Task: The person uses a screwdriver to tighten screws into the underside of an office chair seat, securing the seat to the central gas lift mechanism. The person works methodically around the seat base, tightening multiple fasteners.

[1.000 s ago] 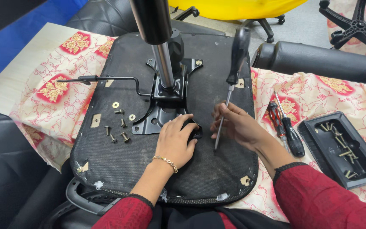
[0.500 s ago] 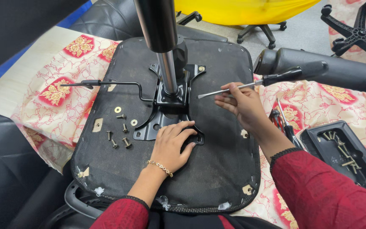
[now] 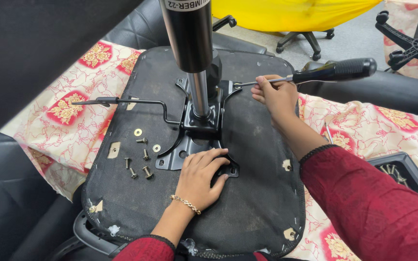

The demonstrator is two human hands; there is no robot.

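An upturned black chair seat (image 3: 252, 203) lies in front of me with a black metal mechanism plate (image 3: 197, 128) and a gas cylinder (image 3: 189, 34) standing up from it. My left hand (image 3: 200, 178) rests flat on the plate's near right corner. My right hand (image 3: 276, 94) grips the shaft of a black-handled screwdriver (image 3: 335, 71), held level, with its tip near the plate's far right corner. Several loose bolts and washers (image 3: 141, 157) lie on the seat left of the plate.
A thin lever rod (image 3: 122, 101) sticks out left from the mechanism. A floral cloth (image 3: 68, 130) covers the surface under the seat. A black tray with screws (image 3: 405, 176) sits at right. A chair armrest (image 3: 397, 92) and star base (image 3: 412, 41) lie beyond.
My right hand has swung the screwdriver from upright to level and carried it up to the plate's far right corner. My left hand has stayed on the plate.
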